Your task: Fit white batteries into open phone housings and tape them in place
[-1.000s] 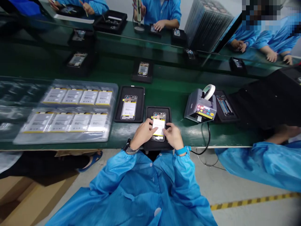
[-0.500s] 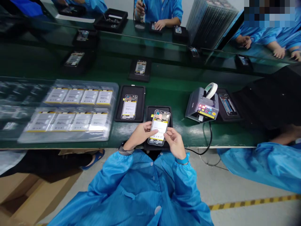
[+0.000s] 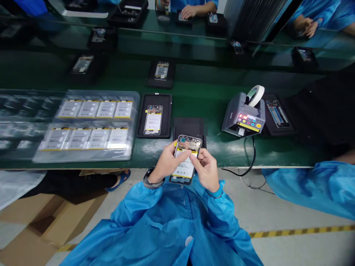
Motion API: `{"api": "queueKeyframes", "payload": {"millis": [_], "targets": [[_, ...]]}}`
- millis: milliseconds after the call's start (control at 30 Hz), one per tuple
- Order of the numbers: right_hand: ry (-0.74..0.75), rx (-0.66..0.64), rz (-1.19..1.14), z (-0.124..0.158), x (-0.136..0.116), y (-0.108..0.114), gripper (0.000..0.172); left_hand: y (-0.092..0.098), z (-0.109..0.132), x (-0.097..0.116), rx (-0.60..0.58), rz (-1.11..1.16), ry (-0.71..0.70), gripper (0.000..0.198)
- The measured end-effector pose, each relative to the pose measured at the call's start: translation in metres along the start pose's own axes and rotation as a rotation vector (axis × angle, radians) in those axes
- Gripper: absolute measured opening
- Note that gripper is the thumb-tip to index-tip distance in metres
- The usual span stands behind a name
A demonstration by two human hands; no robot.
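Observation:
Both my hands hold an opened phone body (image 3: 185, 159) with a white battery and yellow strips, lifted off the table toward my chest. My left hand (image 3: 165, 162) grips its left edge, thumb across the battery. My right hand (image 3: 207, 169) grips the right edge, fingers curled around it. The empty black tray (image 3: 191, 127) it came from sits on the green belt just beyond. Another phone body (image 3: 153, 120) lies in a black tray (image 3: 154, 115) to the left.
Clear blister trays of batteries (image 3: 88, 125) fill the belt's left side. A grey tape dispenser (image 3: 245, 114) with a white roll stands at the right, its cable hanging off the edge. Other workers in blue coats sit opposite and at my right (image 3: 307, 188). Cardboard boxes (image 3: 36, 229) lie below left.
The phone body has been lifted out of its black tray and drawn toward me, held in both hands. The tray now sits empty.

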State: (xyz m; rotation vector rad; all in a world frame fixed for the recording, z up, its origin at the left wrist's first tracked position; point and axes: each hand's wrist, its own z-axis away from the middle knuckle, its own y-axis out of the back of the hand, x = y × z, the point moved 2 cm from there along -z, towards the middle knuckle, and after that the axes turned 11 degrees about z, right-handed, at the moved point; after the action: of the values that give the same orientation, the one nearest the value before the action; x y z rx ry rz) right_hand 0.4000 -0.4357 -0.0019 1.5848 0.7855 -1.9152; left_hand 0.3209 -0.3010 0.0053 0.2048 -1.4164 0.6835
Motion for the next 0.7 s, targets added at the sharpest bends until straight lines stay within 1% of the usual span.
{"api": "queueKeyframes", "payload": {"millis": [100,267,467,567,700], "targets": [[0.006,0.006,0.015,0.011,0.0,-0.001,0.026,-0.004,0.008,0.003,0.019,-0.058,-0.014,0.036],[0.001,0.022,0.086,0.02,-0.002,-0.003,0.025,-0.005,0.021,0.005,0.055,-0.092,-0.014,0.036],[-0.037,0.045,0.156,0.022,-0.001,-0.005,0.028,-0.004,0.022,0.004,0.08,-0.114,-0.01,0.035],[-0.032,0.052,0.168,0.024,-0.002,-0.006,0.028,-0.004,0.022,0.005,0.07,-0.129,-0.017,0.033],[-0.004,0.06,0.209,0.023,-0.006,-0.005,0.025,-0.005,0.023,0.006,0.087,-0.134,-0.034,0.032]]}}
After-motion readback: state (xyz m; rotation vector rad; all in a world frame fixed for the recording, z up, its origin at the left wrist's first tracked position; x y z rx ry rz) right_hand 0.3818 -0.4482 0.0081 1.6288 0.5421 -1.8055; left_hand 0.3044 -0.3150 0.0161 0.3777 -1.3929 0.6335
